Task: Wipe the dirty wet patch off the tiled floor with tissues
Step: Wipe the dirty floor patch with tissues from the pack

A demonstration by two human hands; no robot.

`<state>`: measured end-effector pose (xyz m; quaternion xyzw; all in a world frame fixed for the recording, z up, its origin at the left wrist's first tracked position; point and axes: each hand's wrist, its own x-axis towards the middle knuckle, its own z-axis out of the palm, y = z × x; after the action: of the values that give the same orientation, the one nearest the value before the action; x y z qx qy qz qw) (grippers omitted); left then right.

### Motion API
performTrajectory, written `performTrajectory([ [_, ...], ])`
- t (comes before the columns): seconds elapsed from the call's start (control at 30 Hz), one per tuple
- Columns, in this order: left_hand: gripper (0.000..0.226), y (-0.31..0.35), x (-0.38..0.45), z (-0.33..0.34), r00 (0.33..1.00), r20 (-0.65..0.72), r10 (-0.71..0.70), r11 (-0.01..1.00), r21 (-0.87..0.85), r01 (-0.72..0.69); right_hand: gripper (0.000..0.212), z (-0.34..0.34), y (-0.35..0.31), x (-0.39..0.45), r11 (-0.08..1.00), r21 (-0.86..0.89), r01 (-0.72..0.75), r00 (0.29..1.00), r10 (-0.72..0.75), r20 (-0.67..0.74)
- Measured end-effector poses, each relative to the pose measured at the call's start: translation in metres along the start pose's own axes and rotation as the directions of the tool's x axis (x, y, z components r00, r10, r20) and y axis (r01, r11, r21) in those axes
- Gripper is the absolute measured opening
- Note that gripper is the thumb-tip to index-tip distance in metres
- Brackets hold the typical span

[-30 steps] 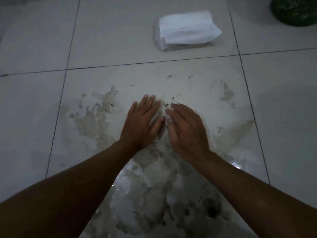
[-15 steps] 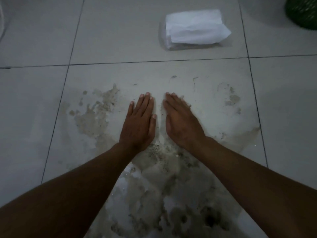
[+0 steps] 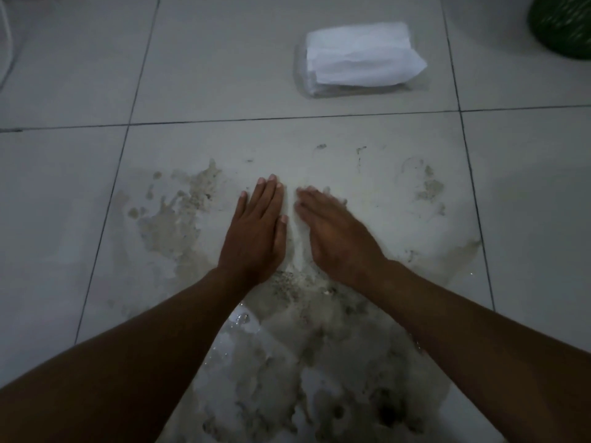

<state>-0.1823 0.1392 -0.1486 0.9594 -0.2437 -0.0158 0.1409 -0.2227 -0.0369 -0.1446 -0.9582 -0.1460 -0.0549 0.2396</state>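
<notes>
A dirty wet patch [image 3: 287,362] of grey mud and water spreads over one pale floor tile, with a drier smear [image 3: 179,215] at its left. My left hand [image 3: 257,231] lies flat with straight fingers, pressing a white tissue [image 3: 295,244] onto the tile; only a thin strip of tissue shows between the hands. My right hand [image 3: 335,238] presses flat beside it, fingers straight and slightly blurred. A pack of white tissues [image 3: 358,59] in clear wrap lies on the tile beyond.
Dark grout lines [image 3: 287,118] divide the tiles around the patch. A green woven basket [image 3: 563,27] stands at the top right corner. Small mud specks [image 3: 428,187] sit right of my right hand.
Both hands have flattened out and slid a little away from me with the tissue under them; the bunched tissue seen between the fingers a second ago is now almost covered.
</notes>
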Motion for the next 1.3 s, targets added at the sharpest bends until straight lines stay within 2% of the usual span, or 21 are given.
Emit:
performTrajectory([
  [0.1, 0.059, 0.001, 0.001, -0.001, 1.000, -0.001, 0.005, 1.000, 0.004, -0.005, 0.045, -0.016, 0.015, -0.016, 0.986, 0.068, 0.151, 0.982, -0.157, 0.101],
  [0.17, 0.060, 0.002, 0.002, -0.003, 1.000, -0.002, 0.003, 1.000, 0.005, -0.003, 0.044, -0.022, 0.030, -0.017, 0.989, 0.071, 0.133, 0.986, -0.139, 0.087],
  [0.23, 0.061, 0.002, 0.002, -0.003, 1.000, -0.001, -0.005, 1.000, 0.004, 0.005, 0.045, -0.021, 0.041, -0.006, 0.999, 0.042, -0.008, 1.000, 0.008, -0.005],
  [0.3, 0.061, 0.003, 0.001, -0.002, 1.000, 0.006, -0.014, 1.000, -0.005, 0.014, 0.046, -0.014, 0.037, 0.012, 0.977, 0.041, -0.209, 0.972, 0.212, -0.100],
  [0.37, 0.060, 0.003, 0.000, -0.001, 1.000, 0.007, -0.019, 1.000, -0.008, 0.019, 0.046, -0.004, 0.024, 0.021, 0.958, 0.072, -0.278, 0.950, 0.285, -0.128],
  [0.4, 0.060, 0.003, 0.000, -0.001, 1.000, 0.007, -0.019, 1.000, -0.011, 0.019, 0.046, -0.001, 0.017, 0.019, 0.967, 0.083, -0.243, 0.961, 0.251, -0.113],
  [0.47, 0.060, 0.002, 0.001, -0.001, 1.000, 0.004, -0.014, 1.000, -0.019, 0.014, 0.046, -0.001, 0.006, 0.008, 0.995, 0.078, -0.058, 0.998, 0.061, -0.030],
  [0.53, 0.060, 0.001, 0.002, -0.002, 1.000, -0.004, -0.010, 1.000, -0.022, 0.009, 0.045, -0.010, 0.006, -0.009, 0.989, 0.103, 0.109, 0.989, -0.118, 0.083],
  [0.6, 0.059, 0.002, 0.004, -0.003, 1.000, -0.008, 0.005, 1.000, -0.018, -0.005, 0.043, -0.020, 0.018, -0.022, 0.979, 0.118, 0.166, 0.978, -0.179, 0.107],
  [0.63, 0.059, 0.003, 0.006, -0.003, 1.000, -0.003, 0.016, 1.000, -0.016, -0.016, 0.042, -0.023, 0.026, -0.026, 0.984, 0.105, 0.143, 0.985, -0.152, 0.079],
  [0.7, 0.059, 0.006, 0.012, -0.003, 0.999, 0.008, 0.045, 0.999, -0.016, -0.045, 0.042, -0.025, 0.043, -0.026, 0.999, 0.051, 0.002, 0.999, 0.000, -0.034],
  [0.77, 0.059, 0.012, 0.020, -0.003, 0.998, 0.009, 0.064, 0.998, -0.018, -0.063, 0.043, -0.025, 0.049, -0.015, 0.983, 0.023, -0.185, 0.974, 0.186, -0.128],
  [0.83, 0.060, 0.022, 0.027, -0.001, 0.997, 0.023, 0.077, 0.997, -0.023, -0.076, 0.045, -0.022, 0.043, -0.009, 0.961, 0.017, -0.274, 0.951, 0.274, -0.142],
  [0.87, 0.060, 0.026, 0.029, 0.000, 0.996, 0.030, 0.084, 0.996, -0.026, -0.083, 0.046, -0.021, 0.038, -0.011, 0.967, 0.016, -0.256, 0.960, 0.256, -0.118],
  [0.97, 0.060, 0.036, 0.035, 0.003, 0.992, 0.031, 0.123, 0.992, -0.029, -0.123, 0.046, -0.028, 0.034, -0.035, 0.998, 0.013, -0.065, 0.997, 0.066, -0.034],
  [1.03, 0.060, 0.044, 0.040, 0.005, 0.986, 0.040, 0.161, 0.987, -0.035, -0.160, 0.043, -0.036, 0.045, -0.054, 1.000, -0.008, -0.015, 0.999, 0.014, -0.038],
  [1.1, 0.060, 0.055, 0.046, 0.006, 0.980, 0.055, 0.191, 0.981, -0.046, -0.188, 0.041, -0.043, 0.056, -0.065, 0.994, -0.077, -0.078, 0.991, 0.069, -0.111],
  [1.2, 0.061, 0.071, 0.054, 0.011, 0.972, 0.068, 0.227, 0.973, -0.057, -0.223, 0.038, -0.046, 0.060, -0.072, 0.959, -0.109, -0.261, 0.945, 0.231, -0.230],
  [1.3, 0.060, 0.084, 0.058, 0.020, 0.965, 0.077, 0.249, 0.968, -0.053, -0.245, 0.039, -0.043, 0.053, -0.079, 0.963, -0.094, -0.251, 0.941, 0.220, -0.256],
])
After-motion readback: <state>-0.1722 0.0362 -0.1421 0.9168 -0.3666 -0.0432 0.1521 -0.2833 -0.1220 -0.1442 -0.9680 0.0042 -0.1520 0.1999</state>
